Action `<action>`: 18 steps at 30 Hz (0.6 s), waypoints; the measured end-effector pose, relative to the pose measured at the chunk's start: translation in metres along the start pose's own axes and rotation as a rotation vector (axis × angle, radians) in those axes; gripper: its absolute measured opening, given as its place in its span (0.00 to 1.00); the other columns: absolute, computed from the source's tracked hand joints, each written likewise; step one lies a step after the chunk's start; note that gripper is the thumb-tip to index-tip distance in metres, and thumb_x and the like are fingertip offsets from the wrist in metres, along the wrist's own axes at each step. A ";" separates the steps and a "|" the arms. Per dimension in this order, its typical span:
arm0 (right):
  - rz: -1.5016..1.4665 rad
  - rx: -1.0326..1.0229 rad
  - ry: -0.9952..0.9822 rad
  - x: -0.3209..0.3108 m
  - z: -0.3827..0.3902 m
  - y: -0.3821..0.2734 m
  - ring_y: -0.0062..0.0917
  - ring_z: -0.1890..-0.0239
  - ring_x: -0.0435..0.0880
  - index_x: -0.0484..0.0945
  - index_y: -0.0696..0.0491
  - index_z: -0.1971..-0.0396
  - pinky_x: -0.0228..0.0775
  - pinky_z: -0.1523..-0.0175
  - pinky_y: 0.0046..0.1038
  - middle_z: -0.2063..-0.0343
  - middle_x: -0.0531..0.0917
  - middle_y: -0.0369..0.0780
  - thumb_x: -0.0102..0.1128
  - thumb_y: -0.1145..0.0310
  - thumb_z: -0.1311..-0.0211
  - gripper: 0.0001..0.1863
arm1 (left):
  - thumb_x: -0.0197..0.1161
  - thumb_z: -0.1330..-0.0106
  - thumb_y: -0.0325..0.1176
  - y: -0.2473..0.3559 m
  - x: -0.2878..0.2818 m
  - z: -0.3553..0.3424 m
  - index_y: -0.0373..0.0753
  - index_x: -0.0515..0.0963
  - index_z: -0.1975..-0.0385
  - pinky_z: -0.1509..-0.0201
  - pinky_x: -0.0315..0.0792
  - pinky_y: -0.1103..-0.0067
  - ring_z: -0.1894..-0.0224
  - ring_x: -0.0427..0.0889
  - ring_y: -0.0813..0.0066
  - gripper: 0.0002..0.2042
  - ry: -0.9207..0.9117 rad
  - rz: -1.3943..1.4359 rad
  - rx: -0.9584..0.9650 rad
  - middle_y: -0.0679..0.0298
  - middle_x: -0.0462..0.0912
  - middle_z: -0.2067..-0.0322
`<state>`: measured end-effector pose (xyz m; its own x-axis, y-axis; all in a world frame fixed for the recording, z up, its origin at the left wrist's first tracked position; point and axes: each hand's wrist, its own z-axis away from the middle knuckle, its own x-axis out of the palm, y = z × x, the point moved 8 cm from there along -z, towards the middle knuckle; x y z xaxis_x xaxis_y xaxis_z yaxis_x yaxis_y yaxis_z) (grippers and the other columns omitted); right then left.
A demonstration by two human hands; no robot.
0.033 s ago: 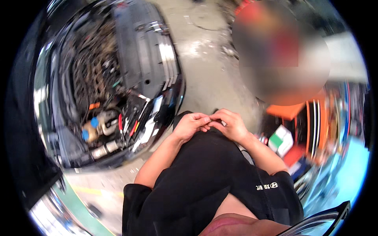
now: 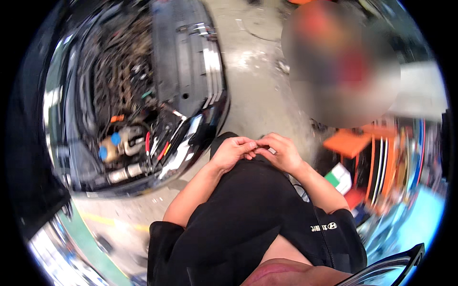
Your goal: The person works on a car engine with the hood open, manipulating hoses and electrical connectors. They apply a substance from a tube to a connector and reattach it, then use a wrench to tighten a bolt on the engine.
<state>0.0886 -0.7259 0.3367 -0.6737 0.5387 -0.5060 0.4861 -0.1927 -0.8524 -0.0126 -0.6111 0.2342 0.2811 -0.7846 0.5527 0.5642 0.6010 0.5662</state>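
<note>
My left hand (image 2: pixel 235 153) and my right hand (image 2: pixel 280 151) meet in front of my waist, over my black shirt (image 2: pixel 238 200). Their fingertips touch, with the fingers of both curled in a pinch. Whatever sits between them, if anything, is hidden or too small to name. To the left stands a dark car with its hood up, its engine bay (image 2: pixel 124 90) exposed. Tools with red handles (image 2: pixel 148 141) lie near the front corner of that bay, beside a tan reservoir with blue caps (image 2: pixel 109 148), apart from my hands.
An orange tool cart (image 2: pixel 350 142) stands at the right, with a green and white box (image 2: pixel 338 178) close by. Grey floor (image 2: pixel 257 95) runs between car and cart. A blurred patch covers the upper right. Light blue surfaces (image 2: pixel 424 214) fill the lower right.
The view has turned slightly, so the car sits a little farther right in the picture. My hands keep the same pinched pose together.
</note>
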 end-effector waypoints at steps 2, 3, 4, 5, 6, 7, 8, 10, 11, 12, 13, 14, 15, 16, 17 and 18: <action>0.037 -0.098 -0.142 0.002 -0.051 0.004 0.36 0.66 0.88 0.87 0.52 0.58 0.81 0.61 0.33 0.66 0.87 0.39 0.76 0.71 0.40 0.10 | 0.65 0.22 0.36 0.018 -0.018 -0.011 0.32 0.83 0.51 0.57 0.79 0.81 0.63 0.84 0.79 0.12 0.105 0.102 0.085 0.62 0.88 0.61; 0.025 -0.120 -0.194 0.009 -0.069 0.009 0.36 0.66 0.88 0.87 0.53 0.59 0.81 0.61 0.33 0.66 0.87 0.40 0.76 0.71 0.40 0.10 | 0.65 0.22 0.36 0.020 -0.028 -0.013 0.32 0.83 0.51 0.57 0.79 0.81 0.63 0.83 0.79 0.12 0.152 0.142 0.120 0.63 0.88 0.61; 0.032 -0.131 -0.250 0.010 -0.095 0.010 0.36 0.66 0.89 0.87 0.53 0.59 0.81 0.61 0.33 0.66 0.87 0.40 0.76 0.71 0.40 0.10 | 0.64 0.22 0.36 0.034 -0.032 -0.018 0.34 0.84 0.53 0.58 0.78 0.82 0.65 0.82 0.81 0.11 0.168 0.208 0.157 0.64 0.87 0.62; 0.030 -0.148 -0.289 0.020 -0.116 0.015 0.36 0.66 0.89 0.87 0.53 0.59 0.81 0.61 0.33 0.66 0.88 0.40 0.76 0.71 0.40 0.10 | 0.64 0.21 0.37 0.041 -0.045 -0.023 0.34 0.84 0.53 0.58 0.78 0.83 0.64 0.82 0.81 0.11 0.193 0.267 0.222 0.65 0.87 0.62; 0.037 -0.141 -0.316 0.024 -0.140 0.019 0.35 0.66 0.89 0.88 0.54 0.60 0.81 0.61 0.32 0.65 0.88 0.40 0.76 0.71 0.40 0.10 | 0.64 0.21 0.38 0.047 -0.055 -0.029 0.35 0.85 0.53 0.58 0.77 0.83 0.64 0.82 0.82 0.12 0.209 0.329 0.280 0.66 0.87 0.63; 0.043 -0.131 -0.338 0.028 -0.167 0.023 0.33 0.66 0.89 0.88 0.54 0.60 0.82 0.60 0.31 0.65 0.89 0.40 0.76 0.71 0.39 0.09 | 0.64 0.21 0.38 0.054 -0.066 -0.036 0.35 0.85 0.53 0.58 0.77 0.83 0.64 0.81 0.83 0.12 0.224 0.386 0.335 0.67 0.87 0.63; 0.058 -0.101 -0.361 0.035 -0.184 0.027 0.32 0.66 0.90 0.88 0.54 0.60 0.82 0.60 0.30 0.64 0.89 0.41 0.76 0.71 0.38 0.09 | 0.63 0.21 0.37 0.063 -0.082 -0.047 0.34 0.85 0.51 0.58 0.76 0.83 0.64 0.80 0.83 0.12 0.230 0.434 0.406 0.67 0.85 0.63; 0.020 0.014 -0.318 0.042 -0.228 0.035 0.29 0.64 0.90 0.88 0.55 0.59 0.82 0.58 0.29 0.63 0.90 0.40 0.75 0.70 0.37 0.09 | 0.62 0.20 0.37 0.082 -0.115 -0.054 0.33 0.85 0.50 0.57 0.75 0.84 0.63 0.79 0.84 0.13 0.355 0.434 0.431 0.68 0.84 0.63; 0.014 0.064 -0.291 0.043 -0.251 0.041 0.27 0.64 0.91 0.88 0.55 0.59 0.82 0.57 0.28 0.63 0.91 0.40 0.75 0.70 0.36 0.08 | 0.62 0.20 0.37 0.094 -0.130 -0.060 0.33 0.85 0.50 0.57 0.74 0.84 0.63 0.78 0.84 0.13 0.408 0.436 0.452 0.69 0.84 0.63; -0.013 0.105 -0.281 0.042 -0.271 0.046 0.23 0.62 0.90 0.89 0.55 0.57 0.82 0.54 0.27 0.62 0.91 0.40 0.74 0.70 0.35 0.09 | 0.61 0.20 0.38 0.108 -0.141 -0.060 0.33 0.84 0.49 0.56 0.74 0.85 0.63 0.77 0.84 0.14 0.449 0.420 0.483 0.70 0.83 0.63; -0.039 0.135 -0.307 0.047 -0.293 0.052 0.23 0.61 0.90 0.89 0.55 0.57 0.82 0.54 0.26 0.62 0.91 0.40 0.75 0.71 0.35 0.09 | 0.60 0.19 0.39 0.119 -0.152 -0.057 0.33 0.84 0.49 0.56 0.74 0.84 0.63 0.77 0.84 0.14 0.489 0.437 0.495 0.69 0.83 0.64; -0.056 0.167 -0.316 0.050 -0.315 0.061 0.22 0.61 0.90 0.89 0.56 0.57 0.82 0.54 0.26 0.62 0.91 0.40 0.75 0.72 0.36 0.10 | 0.59 0.18 0.39 0.131 -0.168 -0.061 0.33 0.83 0.50 0.56 0.74 0.83 0.63 0.77 0.83 0.14 0.492 0.472 0.536 0.69 0.83 0.64; -0.079 0.216 -0.336 0.055 -0.332 0.065 0.21 0.61 0.90 0.89 0.56 0.57 0.82 0.54 0.26 0.62 0.91 0.40 0.75 0.72 0.37 0.10 | 0.58 0.18 0.39 0.134 -0.180 -0.060 0.34 0.83 0.51 0.55 0.75 0.82 0.63 0.77 0.83 0.14 0.505 0.516 0.560 0.68 0.82 0.64; -0.040 0.205 -0.377 0.065 -0.354 0.062 0.18 0.60 0.89 0.88 0.57 0.54 0.81 0.53 0.24 0.62 0.91 0.39 0.75 0.72 0.35 0.11 | 0.56 0.17 0.39 0.138 -0.193 -0.060 0.34 0.81 0.53 0.56 0.75 0.82 0.64 0.78 0.81 0.14 0.537 0.554 0.598 0.67 0.82 0.63; -0.089 0.248 -0.419 0.072 -0.369 0.062 0.18 0.60 0.88 0.87 0.58 0.53 0.81 0.52 0.24 0.62 0.91 0.38 0.74 0.73 0.34 0.11 | 0.56 0.17 0.40 0.148 -0.199 -0.056 0.34 0.80 0.53 0.57 0.74 0.81 0.65 0.78 0.80 0.13 0.544 0.613 0.623 0.66 0.82 0.63; -0.152 0.273 -0.458 0.085 -0.388 0.063 0.18 0.59 0.88 0.86 0.59 0.52 0.81 0.50 0.23 0.62 0.90 0.38 0.73 0.75 0.33 0.12 | 0.56 0.17 0.39 0.152 -0.211 -0.054 0.34 0.80 0.52 0.58 0.75 0.82 0.65 0.79 0.81 0.13 0.571 0.632 0.643 0.66 0.82 0.63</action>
<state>0.2780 -0.3735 0.2911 -0.9279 0.1768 -0.3284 0.2437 -0.3792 -0.8927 0.0560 -0.3624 0.1709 0.7956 -0.1578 0.5849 -0.2796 0.7608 0.5856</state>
